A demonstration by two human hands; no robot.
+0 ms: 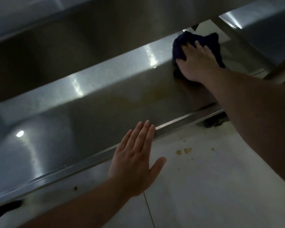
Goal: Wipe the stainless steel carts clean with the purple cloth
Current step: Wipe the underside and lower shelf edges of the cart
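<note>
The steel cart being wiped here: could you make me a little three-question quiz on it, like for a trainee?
1. True or false: the right hand presses the purple cloth on the cart.
2. The left hand is: A gripping a bottle, B flat with straight fingers at the cart's lower rail, C out of view.
3. What marks the white floor near the cart?

Key: 1 true. 2 B. 3 Small yellowish spots.
</note>
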